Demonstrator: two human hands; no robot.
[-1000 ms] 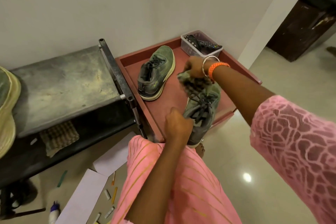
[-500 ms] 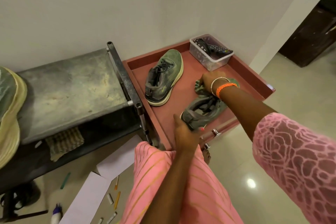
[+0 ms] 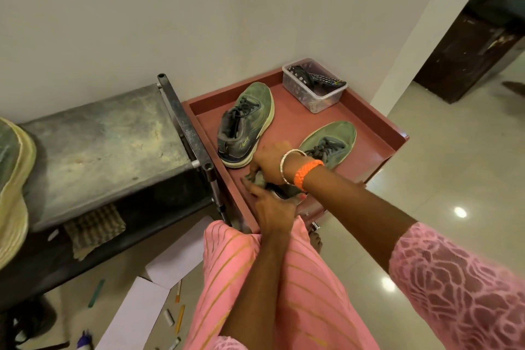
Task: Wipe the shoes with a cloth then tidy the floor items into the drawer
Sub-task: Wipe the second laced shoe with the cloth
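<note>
both hands are bunching up a cloth at the front of the red tray-top cabinet, shoes are sitting behind it

the right hand [image 3: 270, 163], the one with the orange woven band and thin bangle, is reaching down with fingers curled onto the dark greenish crumpled cloth [image 3: 257, 179], and the left hand [image 3: 270, 207] is coming in from below with fingers on the same cloth, though how tightly they're curling i can't tell. the two worn grey-green lace-up sneakers are lying apart on the reddish-brown raised-rim tray top [image 3: 377, 128], one [image 3: 247, 122] on the left side, the other [image 3: 331, 140] just behind the right wrist. a clear plastic tub holding a black remote [image 3: 315, 88] is sitting in the far corner. white paper sheets [image 3: 136, 312] and small crayons [image 3: 179, 318] are lying on the floor.
</note>
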